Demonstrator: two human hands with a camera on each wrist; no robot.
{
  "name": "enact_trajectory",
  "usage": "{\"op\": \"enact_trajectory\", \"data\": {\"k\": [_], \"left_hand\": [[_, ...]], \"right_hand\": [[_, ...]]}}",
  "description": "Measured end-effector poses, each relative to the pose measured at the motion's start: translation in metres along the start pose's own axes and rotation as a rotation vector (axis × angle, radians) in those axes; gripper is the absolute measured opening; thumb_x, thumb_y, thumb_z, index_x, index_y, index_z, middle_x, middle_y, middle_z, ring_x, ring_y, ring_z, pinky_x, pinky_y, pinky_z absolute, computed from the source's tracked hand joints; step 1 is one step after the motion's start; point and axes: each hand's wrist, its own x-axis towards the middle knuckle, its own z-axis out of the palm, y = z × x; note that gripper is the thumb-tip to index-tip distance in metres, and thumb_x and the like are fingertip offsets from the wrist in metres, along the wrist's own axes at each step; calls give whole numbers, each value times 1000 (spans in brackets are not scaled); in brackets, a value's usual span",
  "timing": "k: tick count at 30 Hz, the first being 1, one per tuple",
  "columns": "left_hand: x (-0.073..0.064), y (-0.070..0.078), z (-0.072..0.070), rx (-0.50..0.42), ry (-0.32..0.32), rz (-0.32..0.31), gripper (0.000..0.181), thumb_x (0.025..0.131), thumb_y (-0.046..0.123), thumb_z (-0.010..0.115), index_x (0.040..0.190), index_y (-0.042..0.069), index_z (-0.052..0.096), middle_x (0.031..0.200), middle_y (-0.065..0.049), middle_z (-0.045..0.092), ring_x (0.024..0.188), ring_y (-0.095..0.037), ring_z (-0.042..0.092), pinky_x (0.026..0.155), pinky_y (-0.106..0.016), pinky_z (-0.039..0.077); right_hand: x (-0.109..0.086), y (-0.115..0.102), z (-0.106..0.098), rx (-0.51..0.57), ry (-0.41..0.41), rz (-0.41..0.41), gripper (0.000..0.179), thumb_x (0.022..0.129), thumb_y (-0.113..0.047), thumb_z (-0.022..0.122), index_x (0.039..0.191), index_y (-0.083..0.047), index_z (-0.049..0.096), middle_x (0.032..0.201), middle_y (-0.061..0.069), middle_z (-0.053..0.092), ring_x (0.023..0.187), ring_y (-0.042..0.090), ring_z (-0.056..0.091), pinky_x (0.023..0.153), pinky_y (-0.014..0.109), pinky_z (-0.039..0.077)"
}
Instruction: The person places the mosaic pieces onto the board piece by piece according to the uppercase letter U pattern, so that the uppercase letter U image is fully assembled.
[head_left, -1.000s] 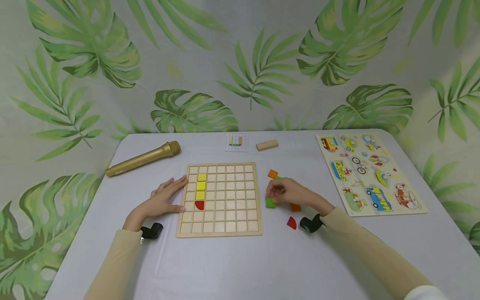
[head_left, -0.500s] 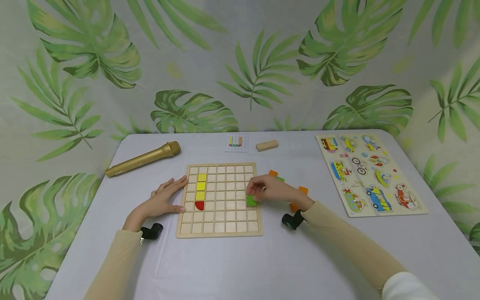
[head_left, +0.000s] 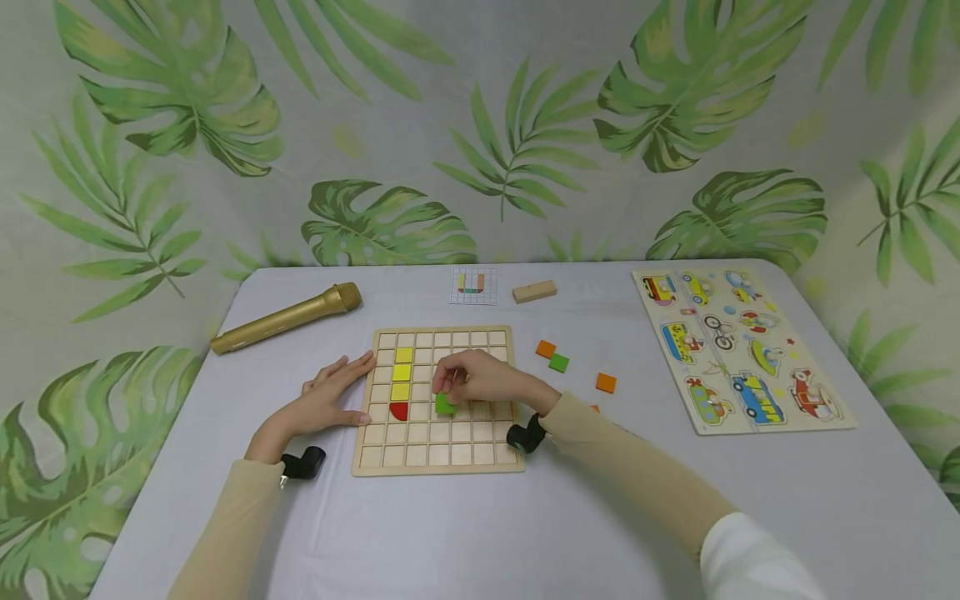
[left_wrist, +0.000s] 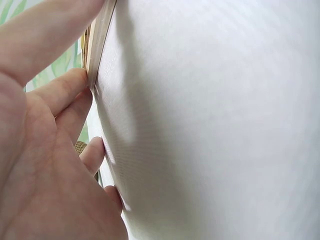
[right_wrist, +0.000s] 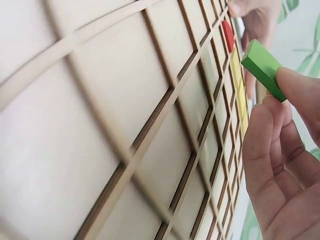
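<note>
- Directions are read from the middle of the wooden grid board (head_left: 438,455), with twelve at its far edge.
- A small printed card (head_left: 473,286) near twelve shows a grid with a coloured, U-like figure; its finer marks are too small to read.
- Toward three, well apart, a picture puzzle (head_left: 802,354) carries printed vehicles, including a bicycle.
- The green tile (head_left: 445,405) is a flat, bright green square with crisp edges and a darker side face, tilted in the right wrist view.
- It is over the centre of the board, pinched between thumb and fingertips of the right hand (head_left: 480,377).
- The left hand (head_left: 322,396) holds nothing, its fingers extended, touching the board's rim at nine.
- Three yellow tiles (head_left: 402,372) fill a column toward ten, a red quarter-round (head_left: 399,411) directly below them.
- Between two and three on the cloth lie an orange tile (head_left: 546,349), a second green tile (head_left: 558,363) and another orange one (head_left: 606,383).
- A gold microphone (head_left: 288,318) lies at ten; a wooden block (head_left: 535,291), between one and two.
</note>
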Motion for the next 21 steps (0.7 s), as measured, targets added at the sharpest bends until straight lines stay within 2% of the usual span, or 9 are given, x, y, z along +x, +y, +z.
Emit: {"op": "enact_trajectory", "data": {"k": [4,10,15,21], "left_hand": [[0,0,0,0,3,1,93,80,35,77,151,6,25,158,-12,15,141,-43,1,94,-68,8],[-1,1,0,2,4,-1,92,80,36,76,152,7,26,158,-12,14,141,-43,1,94,-68,8],[-1,2,0,-2,2,-5,92,80,36,76,152,7,25,158,-12,14,141,-42,0,94,-68,8],[-1,1,0,2,2,-9,93,80,36,76,152,7,25,158,-12,14,141,-42,0,94,-68,7]], "right_hand": [[15,-6,9,-3,-16,8,14,83,7,63,92,-3,66,85,10,62,75,12,54,71,23,46],[30,-10,22,-77,-10,27,13,82,8,66,91,-2,66,82,4,62,74,10,54,69,20,45],[35,-8,30,-144,9,46,15,81,9,66,89,-4,65,81,1,62,74,9,53,69,20,45],[34,-12,33,-228,7,75,15,83,6,65,91,-6,65,83,2,62,75,10,52,69,21,43]]}}
